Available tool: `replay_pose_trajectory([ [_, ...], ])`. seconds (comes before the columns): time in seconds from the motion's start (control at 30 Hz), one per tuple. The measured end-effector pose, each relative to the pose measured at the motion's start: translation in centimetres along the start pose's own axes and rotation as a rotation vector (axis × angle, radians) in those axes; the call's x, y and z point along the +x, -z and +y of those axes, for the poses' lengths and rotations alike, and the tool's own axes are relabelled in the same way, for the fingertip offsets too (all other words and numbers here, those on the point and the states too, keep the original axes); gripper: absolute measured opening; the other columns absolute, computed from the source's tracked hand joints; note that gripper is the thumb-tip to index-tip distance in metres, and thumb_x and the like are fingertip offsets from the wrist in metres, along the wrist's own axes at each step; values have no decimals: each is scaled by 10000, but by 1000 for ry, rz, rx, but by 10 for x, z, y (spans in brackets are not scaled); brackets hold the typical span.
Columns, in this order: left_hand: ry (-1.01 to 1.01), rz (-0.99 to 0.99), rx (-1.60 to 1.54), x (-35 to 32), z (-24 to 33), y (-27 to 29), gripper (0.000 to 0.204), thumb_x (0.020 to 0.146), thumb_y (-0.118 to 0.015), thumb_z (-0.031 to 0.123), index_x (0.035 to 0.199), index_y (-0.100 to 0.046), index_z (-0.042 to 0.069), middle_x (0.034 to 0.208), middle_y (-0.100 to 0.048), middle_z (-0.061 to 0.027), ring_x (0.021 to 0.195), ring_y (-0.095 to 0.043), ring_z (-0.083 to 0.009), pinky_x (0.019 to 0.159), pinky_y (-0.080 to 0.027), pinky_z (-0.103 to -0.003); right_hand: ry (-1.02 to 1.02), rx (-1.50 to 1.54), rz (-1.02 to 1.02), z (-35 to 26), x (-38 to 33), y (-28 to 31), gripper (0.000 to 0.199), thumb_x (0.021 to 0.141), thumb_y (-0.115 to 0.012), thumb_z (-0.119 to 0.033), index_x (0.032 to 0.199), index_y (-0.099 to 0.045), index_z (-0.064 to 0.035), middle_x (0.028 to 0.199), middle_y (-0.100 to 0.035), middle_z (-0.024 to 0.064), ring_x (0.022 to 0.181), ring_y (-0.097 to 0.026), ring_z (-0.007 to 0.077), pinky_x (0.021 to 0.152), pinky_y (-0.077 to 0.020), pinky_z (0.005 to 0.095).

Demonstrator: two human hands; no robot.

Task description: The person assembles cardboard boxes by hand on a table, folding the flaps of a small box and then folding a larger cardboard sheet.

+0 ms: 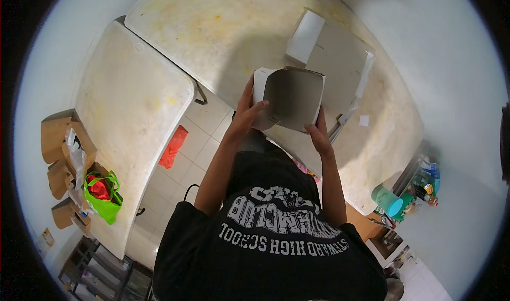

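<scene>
Your black T-shirt (276,277) is nearest, and just beyond it both hands are closed on a white carton (295,99) with a grey inner face, held in front of your body, over the near edge of the bench (212,51). Your left hand (248,112) wraps the left wall, its thumb lying across the near left corner; your right hand (320,136) grips the near right corner, thumb at the near edge. The fingers under the carton are hidden, so you cannot tell from here how they press.

To hold it well, keep the pressure light and even: thin board like this would probably buckle under a hard squeeze. Your right grip sits lower than your left, so matching their height should keep the carton from twisting. Keep your thumbs near the corners, where the board is likely stiffest.

Past the carton, a flat grey cardboard sheet (340,62) lies on the bench, with a narrow white box (306,35) at its far left side and a small white paper square (364,120) beside its right edge. Swing wide of that box if you turn the carton.
</scene>
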State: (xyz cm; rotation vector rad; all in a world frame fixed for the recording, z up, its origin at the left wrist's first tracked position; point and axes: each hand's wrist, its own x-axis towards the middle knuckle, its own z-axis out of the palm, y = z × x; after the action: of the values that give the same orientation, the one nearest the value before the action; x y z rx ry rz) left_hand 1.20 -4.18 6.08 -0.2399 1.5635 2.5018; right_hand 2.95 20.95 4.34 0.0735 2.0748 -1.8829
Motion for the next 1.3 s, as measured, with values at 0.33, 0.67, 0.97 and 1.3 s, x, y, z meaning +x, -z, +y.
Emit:
replay_pose_trajectory([
  [0.33,-63,-33,-55,-23,13,28,967,628,-617,117,1501,-203,94,1470,-362,-195,1354,-356,-314,1121,-259,-398,-101,462,24,-5,-1,-23,741,913,-518,-237,1516,-146,-22,1512,-280,159,1374,-315,272,1125,-250,367],
  [0.67,-272,-156,294,-28,20,30,873,636,-794,134,1342,-282,178,1556,-203,-143,1422,-238,-343,1100,-306,-495,-94,397,-34,16,0,-39,729,939,-524,-266,1504,-159,13,1514,-284,172,1381,-308,267,1118,-270,358],
  [0.97,-256,-126,374,-14,24,24,977,631,-840,227,1406,-248,182,1534,-223,-131,1429,-214,-334,1060,-342,-555,-24,151,-13,0,-1,-37,661,866,-548,-109,1451,-280,41,1436,-405,171,1330,-374,256,1111,-275,354],
  [1.3,-408,-70,347,-10,29,4,1048,655,-782,286,1487,-154,183,1546,-199,-166,1414,-243,-334,1129,-275,-490,98,107,-88,-36,-6,-38,706,839,-560,-151,1462,-273,17,1351,-462,148,1238,-448,249,1072,-327,364],
])
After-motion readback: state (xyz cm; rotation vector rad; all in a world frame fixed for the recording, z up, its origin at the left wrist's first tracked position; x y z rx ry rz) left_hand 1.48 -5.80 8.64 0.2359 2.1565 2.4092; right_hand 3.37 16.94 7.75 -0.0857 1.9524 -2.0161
